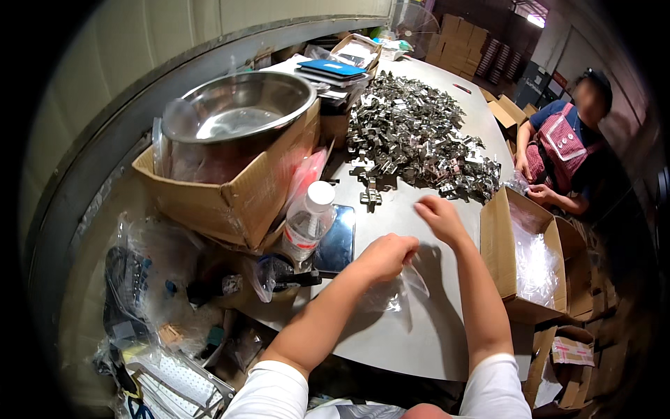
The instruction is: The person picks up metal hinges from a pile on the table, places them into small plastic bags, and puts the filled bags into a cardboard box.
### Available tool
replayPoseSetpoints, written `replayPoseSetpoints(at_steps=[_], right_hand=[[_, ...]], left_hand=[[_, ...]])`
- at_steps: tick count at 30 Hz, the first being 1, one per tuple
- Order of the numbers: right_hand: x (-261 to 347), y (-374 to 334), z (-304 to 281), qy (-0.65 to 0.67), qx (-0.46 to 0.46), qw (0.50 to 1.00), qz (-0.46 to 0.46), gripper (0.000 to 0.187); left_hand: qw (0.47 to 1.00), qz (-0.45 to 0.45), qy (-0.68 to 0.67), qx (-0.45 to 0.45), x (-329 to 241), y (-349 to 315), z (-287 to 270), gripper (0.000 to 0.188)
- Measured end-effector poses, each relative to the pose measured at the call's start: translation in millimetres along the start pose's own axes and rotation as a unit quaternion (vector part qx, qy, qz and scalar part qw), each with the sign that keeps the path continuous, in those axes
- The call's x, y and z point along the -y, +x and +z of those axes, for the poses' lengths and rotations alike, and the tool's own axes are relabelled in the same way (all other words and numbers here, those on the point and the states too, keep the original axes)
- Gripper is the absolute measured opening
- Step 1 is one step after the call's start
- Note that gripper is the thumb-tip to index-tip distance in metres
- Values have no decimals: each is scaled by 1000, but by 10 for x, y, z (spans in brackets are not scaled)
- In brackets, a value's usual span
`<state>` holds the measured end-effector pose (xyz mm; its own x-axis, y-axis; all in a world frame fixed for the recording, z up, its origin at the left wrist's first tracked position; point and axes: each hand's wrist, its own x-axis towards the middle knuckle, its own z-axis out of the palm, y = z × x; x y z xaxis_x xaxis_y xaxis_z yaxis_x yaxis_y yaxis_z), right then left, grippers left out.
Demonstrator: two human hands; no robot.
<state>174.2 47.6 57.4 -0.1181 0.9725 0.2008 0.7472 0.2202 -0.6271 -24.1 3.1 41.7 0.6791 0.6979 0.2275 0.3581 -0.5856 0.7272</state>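
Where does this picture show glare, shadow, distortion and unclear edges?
Head view: glare whitens the plastic in the open box; head view: a shadow darkens the table beside the right forearm; head view: the wall's lower edge bends and the corners go black; head view: the clear bag at the left hand has faint edges.
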Motion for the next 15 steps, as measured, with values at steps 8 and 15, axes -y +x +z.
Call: replayPoseSetpoints(at_steps=[8,15], right_hand=[[433,593,943,-248,-50,964,81,43],[-63,-343,673,-193,-152,965,87,26]], left_hand=[[984,-4,-124,125,103,-63,-360,21],[851,68,50,-518,-82,-45,-312,37]])
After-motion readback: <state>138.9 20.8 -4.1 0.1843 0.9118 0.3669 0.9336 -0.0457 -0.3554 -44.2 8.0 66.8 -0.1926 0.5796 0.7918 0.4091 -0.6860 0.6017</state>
